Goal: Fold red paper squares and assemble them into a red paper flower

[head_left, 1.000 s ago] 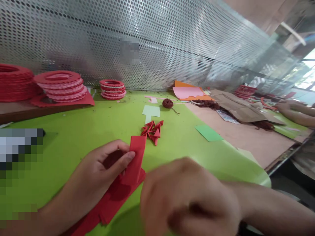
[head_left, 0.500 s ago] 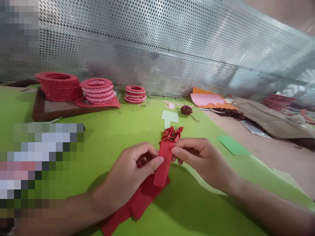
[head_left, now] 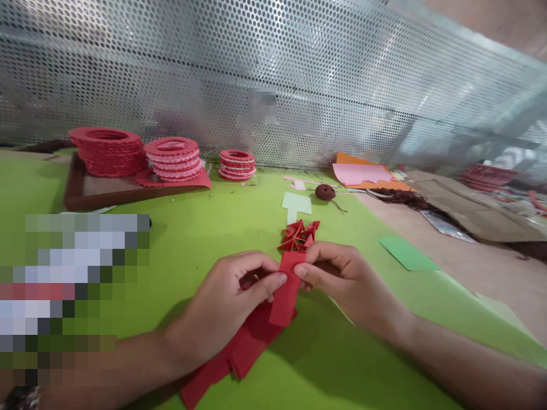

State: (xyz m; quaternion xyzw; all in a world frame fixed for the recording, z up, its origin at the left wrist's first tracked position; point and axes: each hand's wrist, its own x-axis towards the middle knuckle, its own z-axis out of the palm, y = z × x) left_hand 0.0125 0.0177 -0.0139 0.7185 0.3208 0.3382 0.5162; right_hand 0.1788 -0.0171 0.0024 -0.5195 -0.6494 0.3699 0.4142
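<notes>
Both hands, left hand (head_left: 233,296) and right hand (head_left: 342,279), now pinch the red paper strip (head_left: 287,287), fingers clamped; right hand newly joined.

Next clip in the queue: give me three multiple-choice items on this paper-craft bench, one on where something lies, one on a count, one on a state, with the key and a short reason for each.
1. Where does the small pile of folded red paper triangles lie?
A. Just beyond the two hands, on the green table cover
B. On the wooden board at the left
C. On the cardboard at the right

2. How many stacks of red scalloped paper rings stand along the perforated metal wall?
A. One
B. Three
C. Five

3. How is the red rectangular paper strip held?
A. Lying flat, untouched
B. Pinched by the left hand only
C. Pinched at its upper end by both hands

Key: 1 A, the triangles sit right behind the fingers. 2 B, a large stack, a middle stack and a small stack show. 3 C, the left hand and right hand both grip its top.
</notes>
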